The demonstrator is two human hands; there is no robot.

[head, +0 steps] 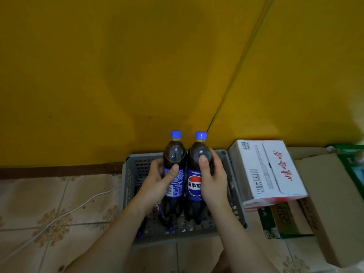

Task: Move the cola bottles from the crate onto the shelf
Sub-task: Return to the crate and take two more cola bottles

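Cable [65, 211] trails over the floor tiles on the left. My left hand [157, 183] grips one cola bottle [174, 174] and my right hand [213, 181] grips the other bottle [195, 180], both upright, side by side above the grey crate [131, 174]. White carton [264, 170] sits right of it.

we read a shop's stock corner: sealed drink cartons [264, 172] stacked on patterned floor tiles [49, 209], yellow wall [118, 66].

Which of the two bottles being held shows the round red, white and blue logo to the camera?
The bottle in the right hand, the right-hand bottle. The left hand's bottle shows only small print and a barcode.
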